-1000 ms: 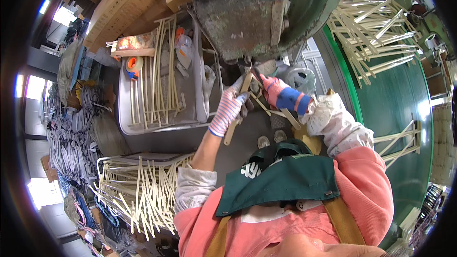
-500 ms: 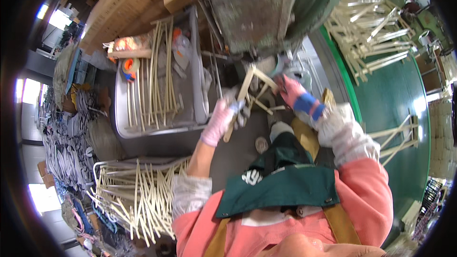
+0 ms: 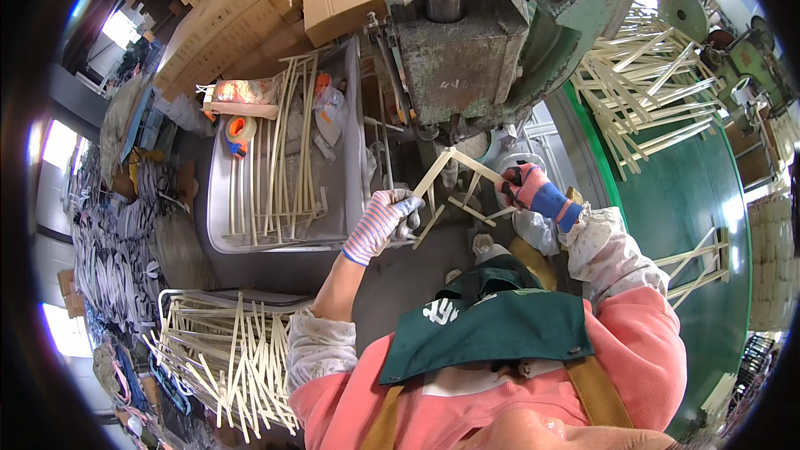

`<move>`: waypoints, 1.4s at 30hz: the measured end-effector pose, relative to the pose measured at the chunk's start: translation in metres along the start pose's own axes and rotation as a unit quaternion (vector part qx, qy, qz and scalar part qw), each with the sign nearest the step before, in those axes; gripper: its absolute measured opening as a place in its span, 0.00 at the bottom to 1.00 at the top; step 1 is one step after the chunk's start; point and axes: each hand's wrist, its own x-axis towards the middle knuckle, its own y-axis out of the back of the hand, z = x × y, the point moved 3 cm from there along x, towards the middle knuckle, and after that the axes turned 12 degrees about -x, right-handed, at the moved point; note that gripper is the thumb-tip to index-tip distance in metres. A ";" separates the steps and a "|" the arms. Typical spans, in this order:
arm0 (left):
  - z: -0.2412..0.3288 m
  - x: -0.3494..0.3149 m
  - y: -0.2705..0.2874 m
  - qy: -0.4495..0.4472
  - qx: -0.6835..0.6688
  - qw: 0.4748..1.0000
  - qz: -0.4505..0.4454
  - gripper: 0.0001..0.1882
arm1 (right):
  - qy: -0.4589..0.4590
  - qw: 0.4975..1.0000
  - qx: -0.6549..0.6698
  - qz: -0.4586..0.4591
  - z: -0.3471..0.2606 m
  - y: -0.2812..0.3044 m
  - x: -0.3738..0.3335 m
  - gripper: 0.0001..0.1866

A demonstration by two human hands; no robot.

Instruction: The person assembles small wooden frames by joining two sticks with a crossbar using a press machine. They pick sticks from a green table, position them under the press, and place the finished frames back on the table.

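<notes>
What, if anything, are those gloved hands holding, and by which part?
A pale angled frame: the left hand grips its left strip, the right hand its right strip, both away from the corner where the strips meet.

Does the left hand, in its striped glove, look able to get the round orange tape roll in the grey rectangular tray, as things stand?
Probably not: the left hand grips a pale flat-strip frame, and the tray's raised wall stands between hand and tape roll, though the roll itself looks uncovered.
</notes>
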 end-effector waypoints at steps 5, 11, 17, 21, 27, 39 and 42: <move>0.005 -0.001 0.002 0.011 -0.016 1.000 -0.013 0.06 | -0.003 1.000 0.014 0.005 0.002 0.003 0.000 0.07; 0.015 -0.004 -0.001 -0.036 0.089 0.995 0.001 0.07 | -0.003 1.000 0.026 -0.004 -0.028 0.010 -0.020 0.07; 0.009 -0.037 -0.006 -0.245 0.476 0.794 0.288 0.23 | 0.298 0.947 -0.082 -0.090 -0.061 -0.036 -0.064 0.09; 0.030 -0.118 0.007 -0.345 0.377 0.839 0.189 0.27 | 0.140 0.953 0.177 -0.200 0.014 0.019 -0.049 0.16; 0.111 -0.259 0.106 -0.496 0.356 0.747 0.261 0.19 | -0.176 0.957 0.127 -0.191 0.223 0.040 0.018 0.13; -0.092 -0.369 0.217 -0.444 -0.070 0.695 0.562 0.21 | 0.258 0.861 0.438 0.003 0.128 0.007 -0.020 0.09; -0.194 -0.341 0.211 -0.142 0.055 0.886 0.437 0.20 | 0.211 0.913 0.350 0.002 0.072 0.036 -0.080 0.06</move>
